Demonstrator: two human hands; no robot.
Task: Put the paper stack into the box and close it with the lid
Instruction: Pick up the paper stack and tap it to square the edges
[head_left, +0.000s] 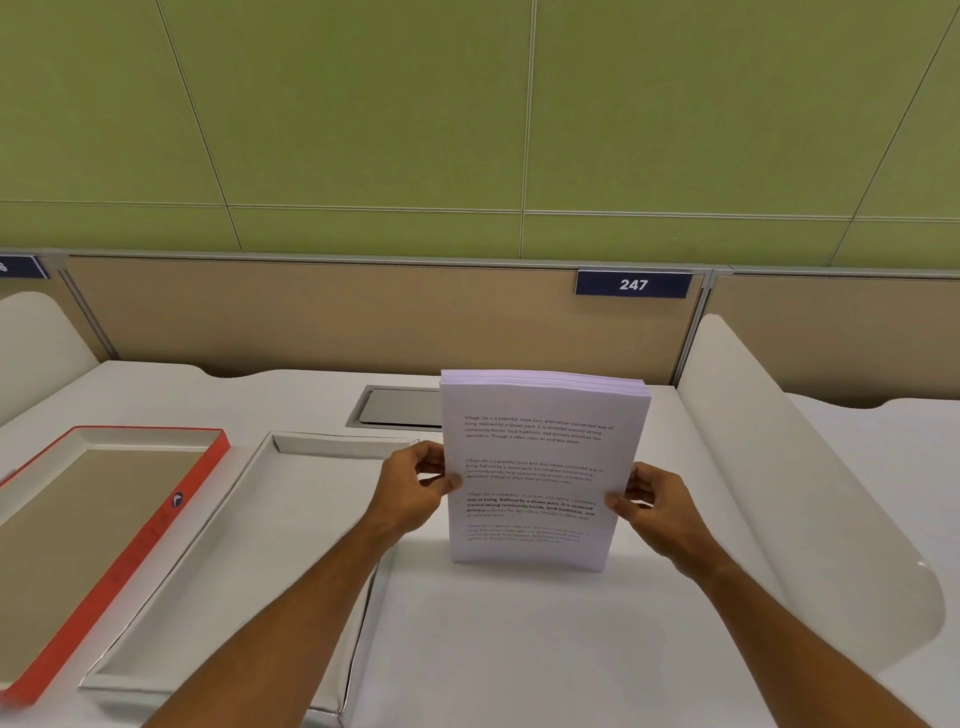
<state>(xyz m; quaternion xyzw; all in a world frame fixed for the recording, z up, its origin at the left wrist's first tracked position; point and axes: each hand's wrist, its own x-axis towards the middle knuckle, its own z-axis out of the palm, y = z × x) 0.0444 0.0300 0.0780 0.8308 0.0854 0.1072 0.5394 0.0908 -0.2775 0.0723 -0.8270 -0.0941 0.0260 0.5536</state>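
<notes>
An orange-edged cardboard lid (104, 525) lies inside-up at the left of the white counter (519, 649), touching the open white shallow box (234, 561). The left hand (415, 491) and right hand (657, 501) hold the thick printed white paper stack (540, 467) upright on the counter, fingers clamping its side edges.

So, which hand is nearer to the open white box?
Left. The left hand grips the left edge of the paper stack, right beside the white box; the right hand grips its far edge, beyond the stack.
</notes>
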